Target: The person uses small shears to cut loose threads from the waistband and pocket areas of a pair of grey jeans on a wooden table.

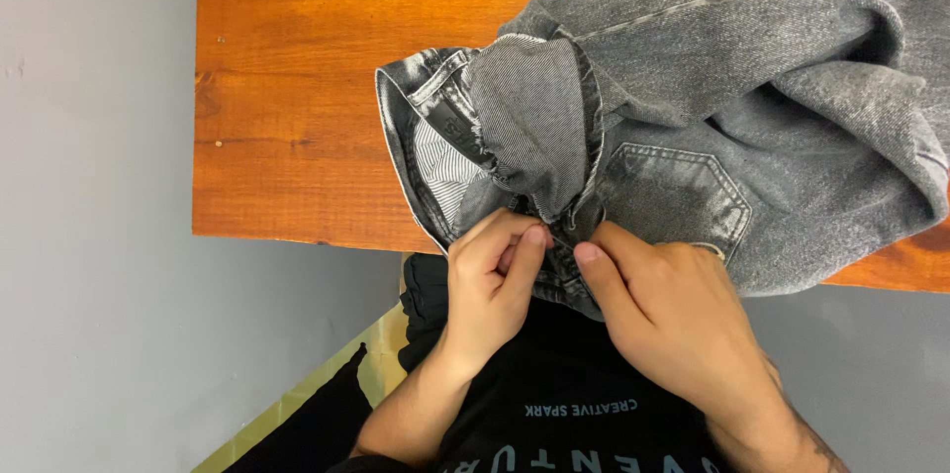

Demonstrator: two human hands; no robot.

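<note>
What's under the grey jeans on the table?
The grey jeans lie on an orange-brown wooden table; the wood beneath them is covered. Both hands, left hand and right hand, pinch the waistband edge.

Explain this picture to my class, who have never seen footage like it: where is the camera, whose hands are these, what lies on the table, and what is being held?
There is one picture, taken by a camera worn on a person's head and looking down, so the hands at the bottom are that person's own; no machine is involved. A pair of grey denim jeans lies crumpled on a wooden table with an orange-brown top, the waistband turned open so the striped pocket lining shows. A back pocket faces up. The left hand and the right hand meet at the table's near edge, both pinching the jeans' waistband between thumb and fingers. Below the hands is the person's black printed shirt.
</note>
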